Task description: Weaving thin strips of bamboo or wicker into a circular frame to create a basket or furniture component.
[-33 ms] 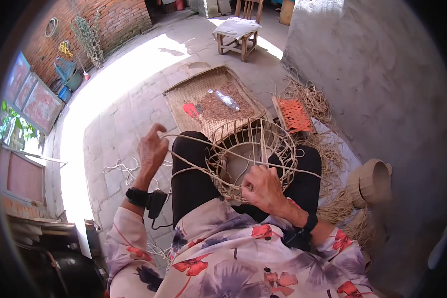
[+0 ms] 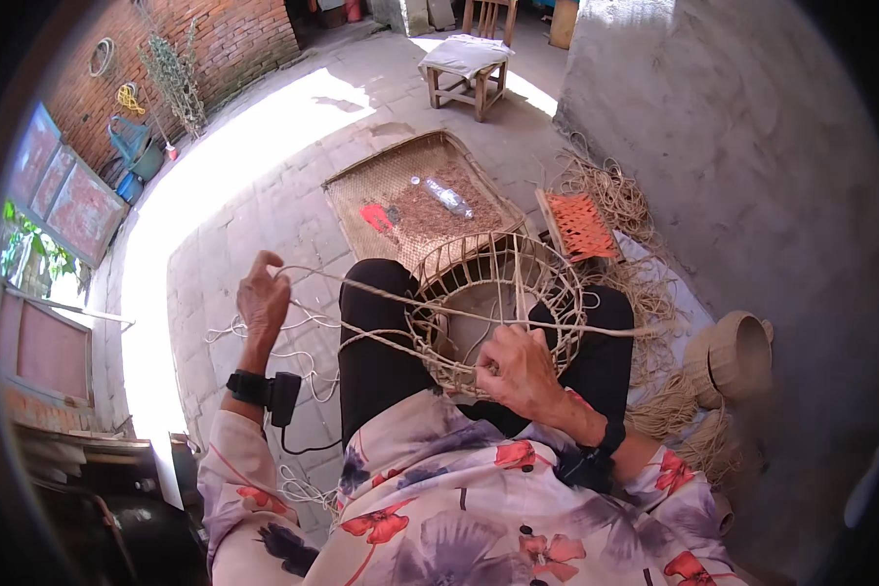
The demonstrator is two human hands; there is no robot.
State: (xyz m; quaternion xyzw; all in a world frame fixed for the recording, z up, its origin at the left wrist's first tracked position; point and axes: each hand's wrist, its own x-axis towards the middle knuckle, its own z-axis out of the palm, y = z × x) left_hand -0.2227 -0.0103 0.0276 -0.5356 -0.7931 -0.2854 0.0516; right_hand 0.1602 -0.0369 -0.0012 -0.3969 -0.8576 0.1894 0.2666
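Note:
An open round basket frame (image 2: 427, 344) of pale spokes and cord rests in my lap between my knees. My left hand (image 2: 263, 311) is out to the left of it, fingers closed on a tan cord (image 2: 373, 290) that runs back to the basket across my left thigh. At the basket's near right side my right hand (image 2: 523, 369) is closed over cord strands by the rim; its fingertips are partly hidden. A straight length of cord passes from beside this hand across my right thigh.
Ahead lies a woven tray (image 2: 359, 186) with brown bits, a clear plastic bottle (image 2: 448, 197) and a red-handled tool (image 2: 375, 217). To the right are an orange-laced wooden frame (image 2: 581, 227), heaped cord (image 2: 615, 200) and a round woven piece (image 2: 738, 356) near the wall. A chair (image 2: 469, 57) stands farther off.
My left hand has moved left and slightly down, drawing the cord out with it. The right hand and the basket frame have stayed in place.

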